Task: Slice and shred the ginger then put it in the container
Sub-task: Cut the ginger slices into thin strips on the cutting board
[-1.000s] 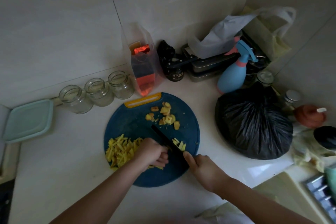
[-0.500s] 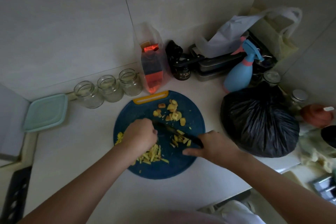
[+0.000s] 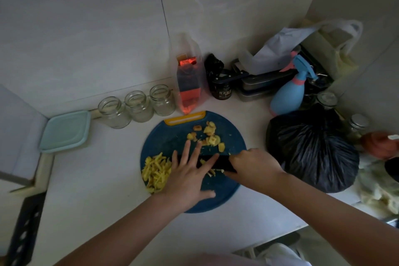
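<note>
A round blue cutting board [image 3: 224,198] with a yellow handle lies on the counter. A heap of yellow ginger shreds [image 3: 156,171] sits at its left side, and ginger slices [image 3: 207,134] lie near its far edge. My left hand [image 3: 190,176] is spread flat with straight fingers over the black knife blade [image 3: 222,163], which lies across the board. My right hand [image 3: 252,165] grips the knife's handle, which it hides. A few shreds lie under the blade. A container with a light blue lid [image 3: 64,131] stands at the left.
Three glass jars [image 3: 136,106] line the wall behind the board, next to a clear bag with orange contents [image 3: 189,84]. A black plastic bag [image 3: 311,149], a blue spray bottle [image 3: 289,90] and stacked metal tins crowd the right corner. A dark perforated object [image 3: 23,229] lies at the lower left.
My left hand has opened from a fist and laid its fingers flat on the blade. The knife has turned flat across the board, with my right hand moved up over the handle.
</note>
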